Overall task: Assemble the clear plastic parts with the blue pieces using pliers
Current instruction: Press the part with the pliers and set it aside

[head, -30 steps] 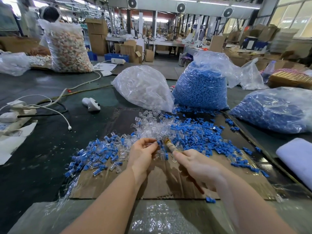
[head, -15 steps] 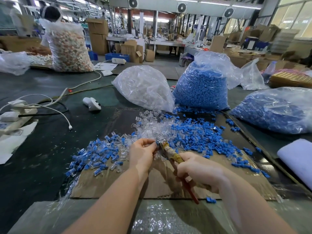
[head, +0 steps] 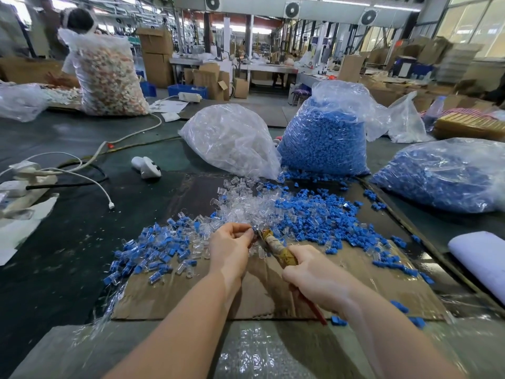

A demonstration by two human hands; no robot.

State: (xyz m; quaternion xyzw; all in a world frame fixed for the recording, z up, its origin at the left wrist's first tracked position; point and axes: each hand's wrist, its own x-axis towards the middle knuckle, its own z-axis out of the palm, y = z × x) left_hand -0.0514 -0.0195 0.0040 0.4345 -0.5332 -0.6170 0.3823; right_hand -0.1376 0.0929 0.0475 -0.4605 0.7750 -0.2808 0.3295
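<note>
— From the head camera, what were the hands doing?

— The left hand (head: 231,248) had its fingers curled in, pinching a small part at the fingertips, too small and hidden to name. The right hand (head: 318,280) was wrapped round the pliers (head: 276,248), gripping the tape-wound handles, with a red handle end poking out below the palm. The tool's nose met the left fingertips; how its jaws stood could not be told.

— And the parts?

— Both hands were over a sheet of cardboard (head: 191,299) on the dark table (head: 68,242). Loose clear plastic parts (head: 243,203) lay heaped just beyond the hands, with loose blue pieces (head: 322,214) spread to the right of them. A mixed scatter of assembled pieces (head: 153,250), clear with blue, lay left of the left hand.

— Anything behind?

— A clear bag of transparent parts (head: 229,140) stood beside a bag of blue pieces (head: 325,143), touching it. Another blue-filled bag (head: 442,176) lay at the right. A white power strip (head: 16,187) sat at the far left.
</note>
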